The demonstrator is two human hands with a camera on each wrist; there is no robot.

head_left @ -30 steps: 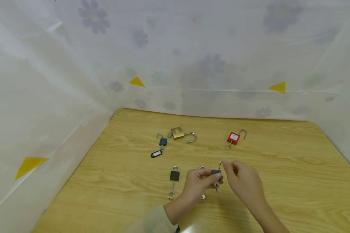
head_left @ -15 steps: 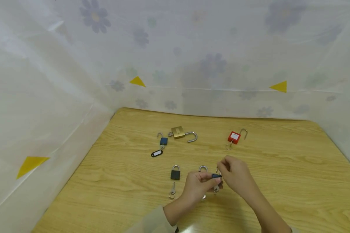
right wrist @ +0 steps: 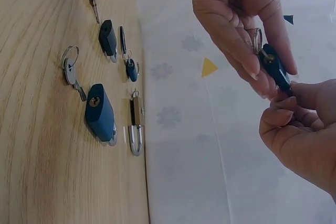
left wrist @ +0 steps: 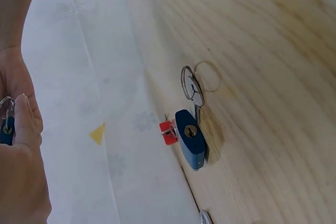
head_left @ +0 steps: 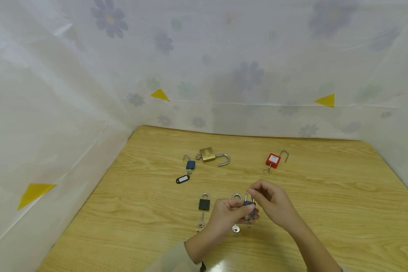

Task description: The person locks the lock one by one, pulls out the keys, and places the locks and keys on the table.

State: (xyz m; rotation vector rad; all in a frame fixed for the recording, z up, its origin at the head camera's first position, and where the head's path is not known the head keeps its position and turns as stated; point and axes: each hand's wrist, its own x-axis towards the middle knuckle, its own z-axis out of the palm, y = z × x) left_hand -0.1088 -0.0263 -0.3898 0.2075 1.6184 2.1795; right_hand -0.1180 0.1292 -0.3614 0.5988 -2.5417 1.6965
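Note:
Held up over the table, a small blue padlock (head_left: 249, 208) is pinched between the thumb and fingers of my left hand (head_left: 224, 214). A key with a ring (head_left: 248, 219) hangs from its underside; the right wrist view shows it in the keyhole. My right hand (head_left: 273, 204) pinches the padlock's silver shackle (head_left: 246, 196) at the top. Whether the shackle's free end sits in the body cannot be told. Behind the left hand lies another padlock (right wrist: 100, 111), blue-green in the right wrist view, with its loose key (head_left: 236, 228) in front.
A black padlock (head_left: 204, 204) with a separate key (head_left: 201, 222) lies to the left. Farther back are three unlocked padlocks: a blue one (head_left: 190, 165) with a black tag (head_left: 182, 179), a brass one (head_left: 207, 154) and a red one (head_left: 273, 160). White sheeting (head_left: 190, 56) encloses the table.
The shackle, which was swung out to the right, has turned round to stand over the padlock's body. My right hand has moved left with it, while the left hand keeps its hold.

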